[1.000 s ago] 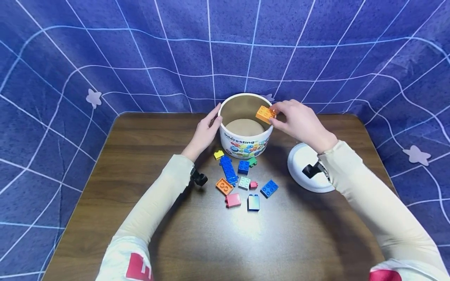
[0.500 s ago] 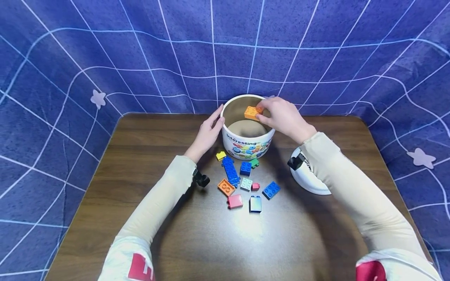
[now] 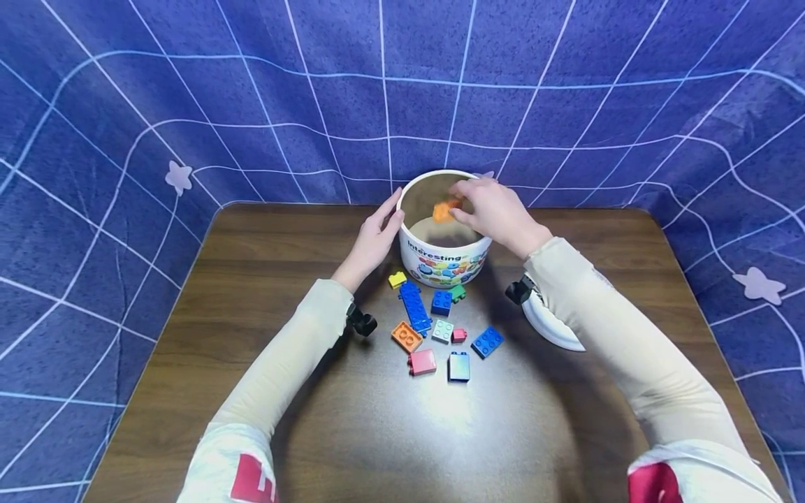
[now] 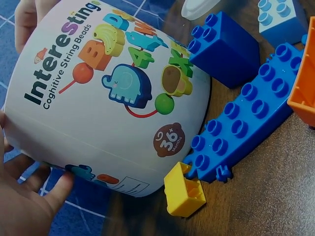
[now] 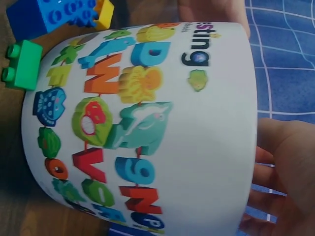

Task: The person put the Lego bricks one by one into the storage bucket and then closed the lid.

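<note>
head view. orange brick (image 3: 445, 211): one, studded, blurred; located within the mouth of the tub (image 3: 444, 262), height over the floor of it unclear. right hand (image 3: 499, 213): at 3 o'clock of the tub; thumb and fingers bent in, apparently pinching the orange brick at one end. left hand (image 3: 371, 244): at 9 o'clock; fingers nearly straight, thumb spread, resting on the tub's outer side at the rim. tub: white, printed, upright on the table (image 3: 251, 300).
handling, by judgement: orange brick light, stiff, smooth, slightly slippery, hardly fragile; best taken across two opposite sides, below the studs. tub likely light and stiff; best steadied at the rim.
also, around the tub: yellow brick (image 3: 397, 280), 7 o'clock; long blue piece (image 3: 415, 307), between 6 and 7; blue brick (image 3: 441, 302), 6; white lid (image 3: 546, 323), 4, partly covered by the right sleeve (image 3: 629, 349).

left wrist view. left hand at 8 o'clock of frame, thumb and fingers apart against the tub. long blue piece, 3 o'clock. orange brick hidden.

right wrist view. right hand, 4 o'clock of frame; fingertips hidden beyond the rim, so grip cannot be told here. green brick (image 5: 24, 66), between 9 and 10.
</note>
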Available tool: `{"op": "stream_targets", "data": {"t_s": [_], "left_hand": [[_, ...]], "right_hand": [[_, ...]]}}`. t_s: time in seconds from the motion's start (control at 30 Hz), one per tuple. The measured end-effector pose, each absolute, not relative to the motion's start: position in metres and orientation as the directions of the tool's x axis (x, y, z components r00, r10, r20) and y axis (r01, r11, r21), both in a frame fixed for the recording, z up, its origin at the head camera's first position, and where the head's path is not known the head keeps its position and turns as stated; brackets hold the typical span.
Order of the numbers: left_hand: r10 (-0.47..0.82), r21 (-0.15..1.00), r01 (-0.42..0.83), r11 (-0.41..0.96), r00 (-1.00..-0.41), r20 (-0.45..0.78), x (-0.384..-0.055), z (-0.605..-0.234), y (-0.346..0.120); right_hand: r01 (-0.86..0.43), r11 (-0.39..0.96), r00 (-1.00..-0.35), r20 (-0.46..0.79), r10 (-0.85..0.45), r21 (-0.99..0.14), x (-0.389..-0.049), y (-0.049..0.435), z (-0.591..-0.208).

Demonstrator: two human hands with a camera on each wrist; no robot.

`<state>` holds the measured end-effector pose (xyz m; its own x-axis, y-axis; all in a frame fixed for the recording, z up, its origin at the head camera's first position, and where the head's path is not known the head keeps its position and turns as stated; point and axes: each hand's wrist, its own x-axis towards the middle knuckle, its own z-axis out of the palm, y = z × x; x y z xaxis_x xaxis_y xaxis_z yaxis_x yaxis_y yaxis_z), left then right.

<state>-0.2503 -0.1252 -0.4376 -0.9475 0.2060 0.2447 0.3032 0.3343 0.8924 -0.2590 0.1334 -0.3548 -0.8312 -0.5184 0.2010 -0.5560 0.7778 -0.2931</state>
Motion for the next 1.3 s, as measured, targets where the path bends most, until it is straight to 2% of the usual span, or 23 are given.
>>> {"op": "stream_targets", "data": {"t_s": [0.33,0.73,1.3], "left_hand": [[0.209,0.895,0.3,0.329,-0.948,0.24,-0.249,-0.436,-0.125],[0.214,0.895,0.302,0.328,-0.947,0.242,-0.25,-0.436,-0.125],[0.217,0.894,0.299,0.333,-0.947,0.236,-0.248,-0.434,-0.125]], "right_hand": [[-0.572,0.763,-0.818,0.271,-0.507,-0.3,-0.244,0.149,-0.354],[-0.603,0.734,-0.794,0.325,-0.514,-0.313,-0.205,0.166,-0.349],[-0.625,0.709,-0.78,0.307,-0.546,-0.326,-0.151,0.196,-0.364]]}}
